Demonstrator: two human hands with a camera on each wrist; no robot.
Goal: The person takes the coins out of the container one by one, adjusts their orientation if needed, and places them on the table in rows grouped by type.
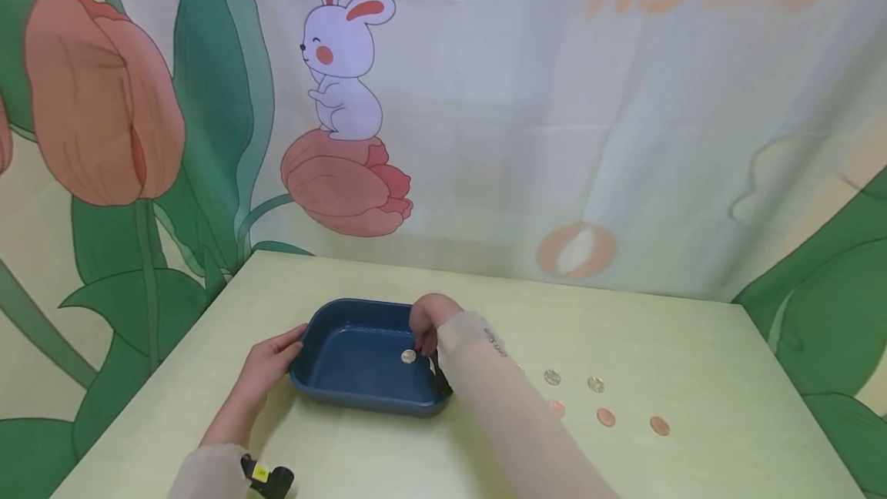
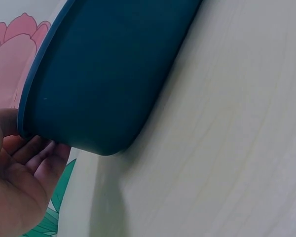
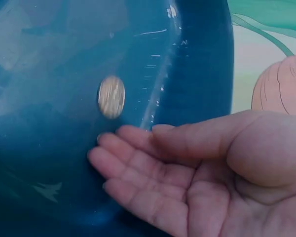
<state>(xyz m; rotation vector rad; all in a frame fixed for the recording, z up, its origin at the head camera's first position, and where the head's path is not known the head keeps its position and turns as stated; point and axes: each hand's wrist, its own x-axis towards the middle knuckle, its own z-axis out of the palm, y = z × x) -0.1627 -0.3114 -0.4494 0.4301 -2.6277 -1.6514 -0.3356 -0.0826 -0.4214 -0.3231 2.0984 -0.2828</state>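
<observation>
A dark blue rectangular dish [image 1: 367, 406] with rounded corners is on the table, tipped up slightly in the left wrist view. My left hand [image 1: 269, 366] grips its left end, thumb at the rim [image 2: 23, 116] and fingers under it on the outside. Over the dish's right end, my right hand [image 1: 431, 323] reaches down inside. In the right wrist view, the fingers [image 3: 130, 173] of that hand are loosely bent and hold nothing. A silvery coin [image 3: 111, 97] lies on the dish's floor just beyond the fingertips.
Right of the dish, silvery coins [image 1: 552, 377] lie in a row on the pale table [image 1: 693, 360], with copper-coloured coins [image 1: 606, 416] in a row nearer me. My right sleeve [image 1: 513, 399] partly covers the left ends of both rows. A printed curtain [image 1: 471, 137] hangs behind the table.
</observation>
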